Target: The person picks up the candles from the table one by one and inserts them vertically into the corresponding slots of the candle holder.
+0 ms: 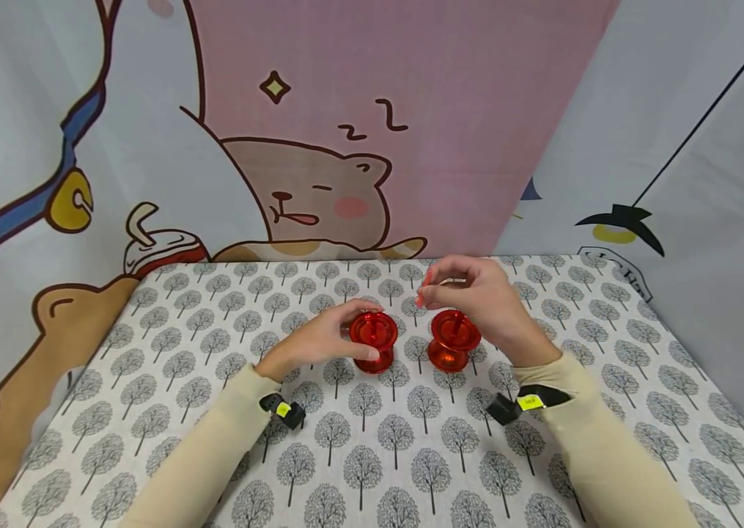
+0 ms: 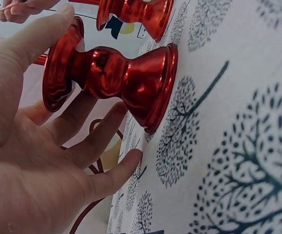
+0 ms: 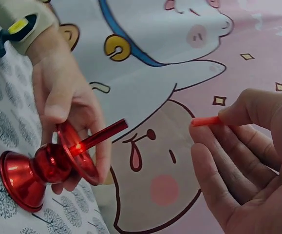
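Observation:
Two shiny red candle holders stand side by side, each with a wide dish, a narrow waist and a flared foot. My left hand (image 1: 322, 339) grips the left candle holder (image 1: 374, 331) by its dish, thumb on the near side and fingers at the far side. A straight red spike (image 3: 106, 134) rises from that dish in the right wrist view. Held up above and behind the right candle holder (image 1: 448, 357), my right hand (image 1: 485, 299) pinches a short, thin orange-red stick (image 3: 206, 121) between thumb and fingertip. Its other fingers are loosely bent.
A white cloth (image 1: 372, 447) printed with grey trees covers the table. Behind it hangs a curtain (image 1: 477, 110) with a sleeping cartoon bear, and pale curtain panels close in both sides. Small black cameras (image 1: 505, 409) are strapped to both wrists.

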